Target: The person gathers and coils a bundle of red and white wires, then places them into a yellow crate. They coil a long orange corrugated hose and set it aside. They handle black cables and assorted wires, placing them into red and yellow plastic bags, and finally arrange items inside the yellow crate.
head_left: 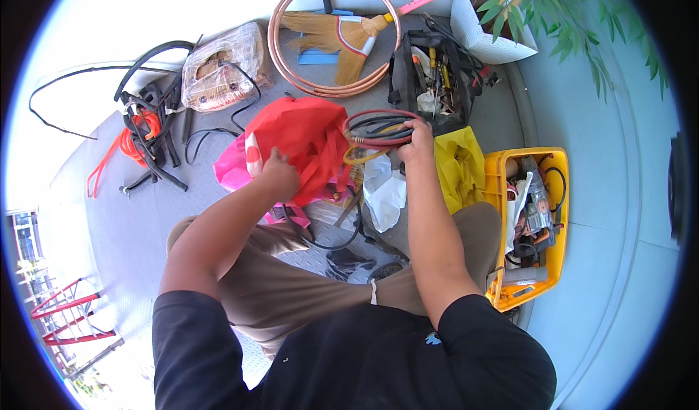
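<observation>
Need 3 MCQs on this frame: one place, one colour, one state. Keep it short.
1. Where does the copper tube coil lie?
A. beyond the red bag
B. in the yellow crate
C. on the person's lap

2. What colour is the bag under the left hand?
A. blue
B. red
C. green

3. What is the right hand doing?
A. resting flat on the floor
B. gripping the coiled hoses
C. lifting the broom

Key: 1 A, the coil rings the broom head at the far side. 2 B, the fabric is bright red. 3 B, fingers close on the looped red and black hoses.
</observation>
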